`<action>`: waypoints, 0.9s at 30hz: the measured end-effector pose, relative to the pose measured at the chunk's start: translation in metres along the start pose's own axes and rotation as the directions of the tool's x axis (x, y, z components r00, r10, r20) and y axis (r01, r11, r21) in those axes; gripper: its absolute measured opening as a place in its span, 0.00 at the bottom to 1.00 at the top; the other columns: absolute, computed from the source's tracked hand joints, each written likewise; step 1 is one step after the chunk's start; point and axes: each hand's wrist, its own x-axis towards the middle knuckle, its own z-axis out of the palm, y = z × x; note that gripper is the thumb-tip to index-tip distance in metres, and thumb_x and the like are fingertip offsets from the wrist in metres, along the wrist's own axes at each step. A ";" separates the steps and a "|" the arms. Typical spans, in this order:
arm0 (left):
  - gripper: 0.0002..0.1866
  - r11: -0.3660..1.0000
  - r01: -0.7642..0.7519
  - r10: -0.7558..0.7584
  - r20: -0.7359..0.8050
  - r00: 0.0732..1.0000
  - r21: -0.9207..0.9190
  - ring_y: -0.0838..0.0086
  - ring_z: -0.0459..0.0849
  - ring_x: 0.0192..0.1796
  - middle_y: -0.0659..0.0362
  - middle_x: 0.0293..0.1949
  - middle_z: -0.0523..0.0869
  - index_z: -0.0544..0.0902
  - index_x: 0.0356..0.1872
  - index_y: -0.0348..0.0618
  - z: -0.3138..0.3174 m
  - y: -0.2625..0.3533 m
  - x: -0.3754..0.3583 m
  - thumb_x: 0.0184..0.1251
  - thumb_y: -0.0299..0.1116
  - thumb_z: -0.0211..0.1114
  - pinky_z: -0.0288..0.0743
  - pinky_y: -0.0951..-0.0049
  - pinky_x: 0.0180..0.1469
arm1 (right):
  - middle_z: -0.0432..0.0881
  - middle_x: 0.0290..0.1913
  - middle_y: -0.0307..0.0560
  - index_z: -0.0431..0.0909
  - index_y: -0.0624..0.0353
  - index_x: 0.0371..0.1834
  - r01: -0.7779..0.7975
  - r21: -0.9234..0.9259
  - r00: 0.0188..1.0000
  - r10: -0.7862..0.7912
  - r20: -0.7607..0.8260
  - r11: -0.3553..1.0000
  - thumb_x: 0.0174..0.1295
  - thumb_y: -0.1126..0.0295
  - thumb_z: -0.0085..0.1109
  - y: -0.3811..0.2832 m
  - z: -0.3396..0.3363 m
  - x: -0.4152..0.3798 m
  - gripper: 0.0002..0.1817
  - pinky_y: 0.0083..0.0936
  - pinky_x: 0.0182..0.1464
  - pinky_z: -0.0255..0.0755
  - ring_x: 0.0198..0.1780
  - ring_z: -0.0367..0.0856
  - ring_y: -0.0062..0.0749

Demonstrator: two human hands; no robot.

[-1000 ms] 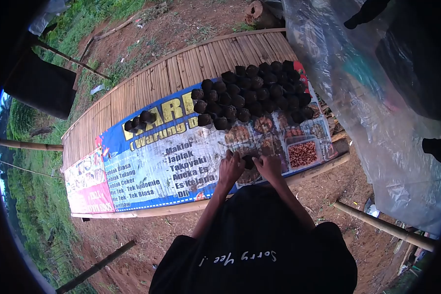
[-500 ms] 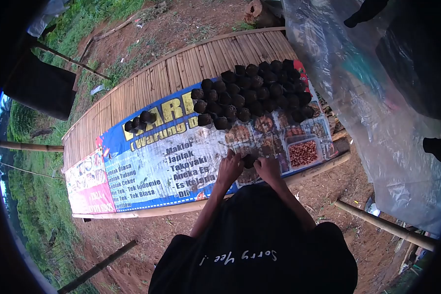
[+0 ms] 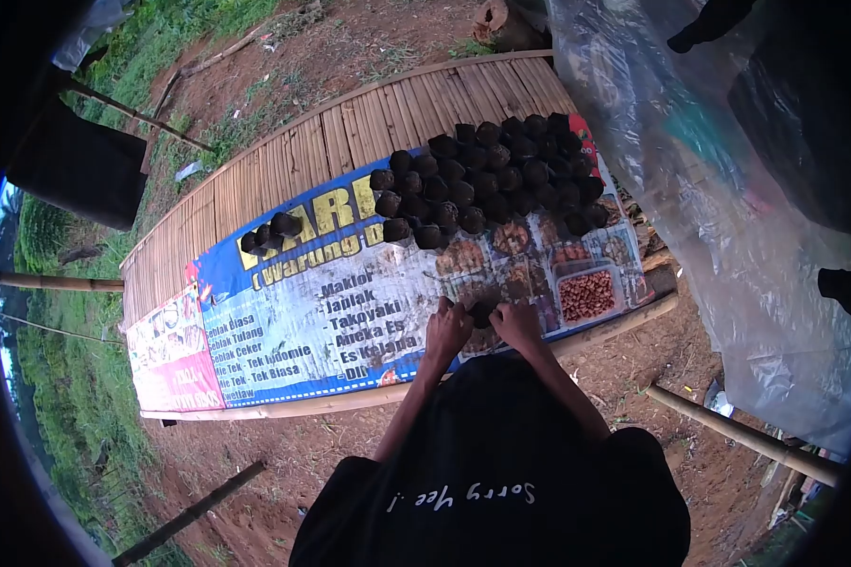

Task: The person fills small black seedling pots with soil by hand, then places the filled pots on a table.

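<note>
At the near edge of the table, my left hand and my right hand are closed on either side of a small black plastic seedling bag. It sits low between them, over the printed banner. Just to the right of my right hand stands a clear plastic tub of reddish-brown seeds, which look like peanuts. Beyond my hands, many dark, soil-filled seedling bags stand packed together. Several more bags form a small group at the left.
The banner covers much of a bamboo slat table. Clear plastic sheeting hangs on the right. Bamboo poles slant in at the sides, and bare soil and grass surround the table.
My left hand has shifted slightly down and toward my body. Both hands stay at the black seedling bag; the grouped bags and the tub have not moved.
</note>
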 end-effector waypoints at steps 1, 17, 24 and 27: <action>0.10 0.998 0.058 -0.060 0.051 0.997 0.039 0.45 0.82 0.37 0.43 0.42 0.78 0.82 0.34 0.38 0.001 0.002 0.000 0.57 0.33 0.60 0.77 0.49 0.40 | 0.82 0.27 0.60 0.83 0.61 0.30 0.015 -0.017 1.000 -0.015 -0.006 1.000 0.56 0.58 0.58 0.002 0.002 -0.001 0.15 0.49 0.45 0.73 0.40 0.79 0.58; 0.11 0.998 0.023 -0.022 -0.019 1.000 0.051 0.45 0.83 0.33 0.44 0.39 0.78 0.82 0.33 0.39 0.003 -0.006 -0.007 0.56 0.36 0.63 0.77 0.49 0.37 | 0.81 0.24 0.56 0.81 0.59 0.24 0.061 0.031 0.997 -0.060 -0.047 0.998 0.58 0.59 0.58 0.011 0.006 -0.003 0.14 0.49 0.38 0.74 0.34 0.80 0.58; 0.12 0.992 0.001 0.001 -0.021 1.000 0.124 0.45 0.82 0.32 0.45 0.37 0.78 0.79 0.32 0.41 -0.013 0.012 0.000 0.58 0.39 0.64 0.76 0.49 0.36 | 0.81 0.23 0.57 0.81 0.58 0.23 0.004 0.015 1.000 -0.004 -0.019 1.000 0.59 0.56 0.57 0.002 0.002 -0.016 0.17 0.47 0.35 0.75 0.29 0.82 0.55; 0.10 0.984 -0.039 0.037 0.015 0.999 0.176 0.45 0.82 0.32 0.44 0.37 0.77 0.78 0.33 0.42 -0.005 0.006 0.008 0.59 0.38 0.63 0.76 0.49 0.35 | 0.81 0.24 0.57 0.82 0.59 0.24 0.007 0.029 1.000 -0.007 -0.002 1.000 0.59 0.57 0.57 0.002 0.008 -0.014 0.17 0.48 0.36 0.75 0.30 0.82 0.55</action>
